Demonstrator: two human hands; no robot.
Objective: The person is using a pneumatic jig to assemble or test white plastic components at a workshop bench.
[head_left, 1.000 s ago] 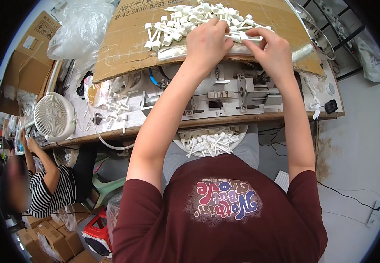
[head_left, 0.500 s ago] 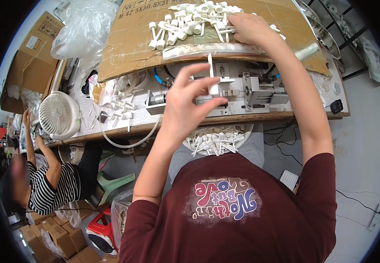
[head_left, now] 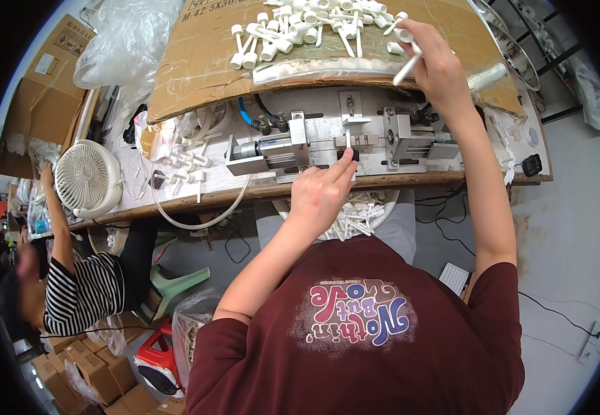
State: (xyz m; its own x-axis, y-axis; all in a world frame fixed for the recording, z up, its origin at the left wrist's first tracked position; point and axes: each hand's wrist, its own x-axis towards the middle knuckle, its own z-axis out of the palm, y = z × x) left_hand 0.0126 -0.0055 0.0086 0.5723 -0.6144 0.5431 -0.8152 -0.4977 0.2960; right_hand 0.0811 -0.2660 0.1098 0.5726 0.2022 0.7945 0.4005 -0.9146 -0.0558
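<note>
My left hand [head_left: 322,191] pinches a small white plastic stick [head_left: 348,140] and holds it upright on the metal press fixture [head_left: 341,142] at the bench's front. My right hand [head_left: 436,61] is up at the cardboard sheet [head_left: 203,62], gripping a white plastic piece [head_left: 406,69] at the edge of a heap of white plastic parts [head_left: 307,24]. A bowl of white sticks [head_left: 355,216] rests on my lap under the bench edge.
A small white fan [head_left: 87,178] stands at the bench's left, with loose white parts [head_left: 186,162] and a clear hose [head_left: 196,220] beside it. A person in a striped shirt [head_left: 82,294] sits to my left. Cardboard boxes [head_left: 41,97] and plastic bags [head_left: 124,41] line the back left.
My left hand came down from the heap with a white stick and set it on the fixture. My right hand stayed at the heap and lifted a piece.
</note>
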